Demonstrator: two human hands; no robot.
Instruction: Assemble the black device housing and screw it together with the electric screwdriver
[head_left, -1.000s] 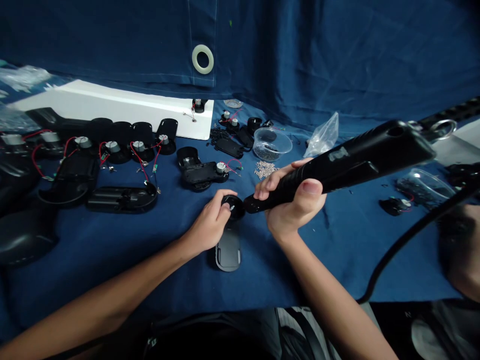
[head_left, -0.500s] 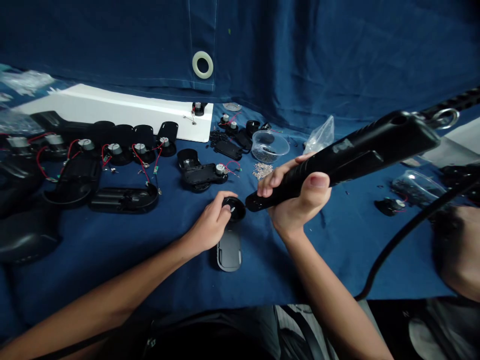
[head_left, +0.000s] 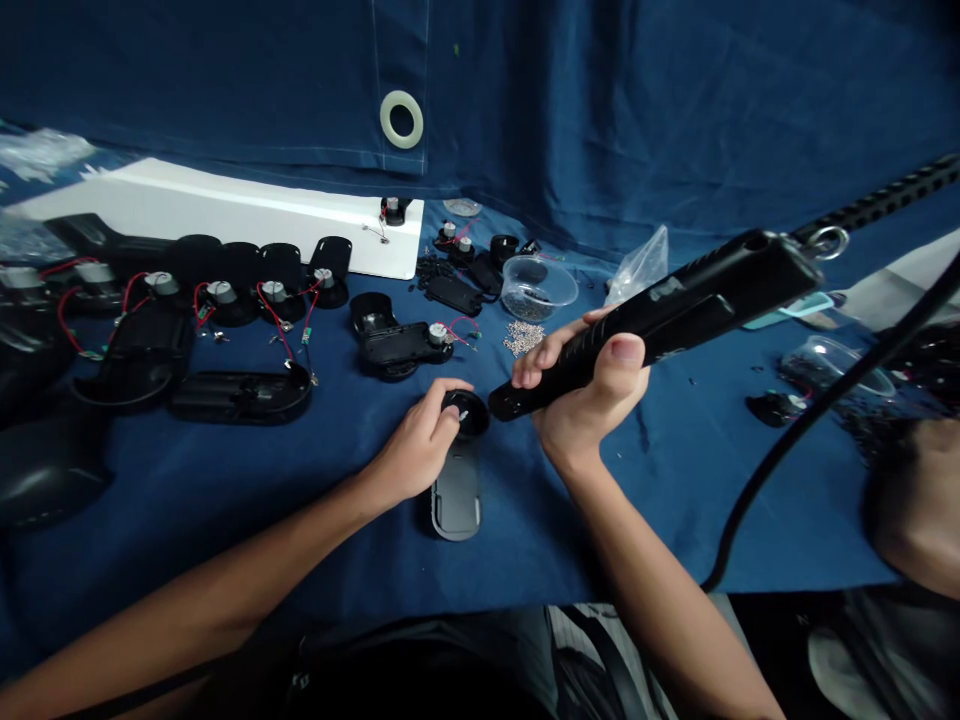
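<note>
My right hand (head_left: pixel 589 395) is wrapped round a long black electric screwdriver (head_left: pixel 675 305), its tip pointing down-left at a small black plastic housing (head_left: pixel 459 470) on the blue cloth. My left hand (head_left: pixel 416 450) pinches the round head of that housing, whose grey flat body lies toward me. A black cable (head_left: pixel 810 420) and a hanging ring lead off the tool to the right.
Several open black housings with small motors and red wires (head_left: pixel 247 320) lie at the left by a white tray (head_left: pixel 225 215). A clear cup (head_left: pixel 536 285), a pile of screws (head_left: pixel 523 337) and a plastic bag (head_left: pixel 637 265) sit behind. Another person's head (head_left: pixel 911 500) is at the right.
The screwdriver dipped slightly, its tip coming back down toward the housing; the view shifted a little. My left hand has stayed on the housing.
</note>
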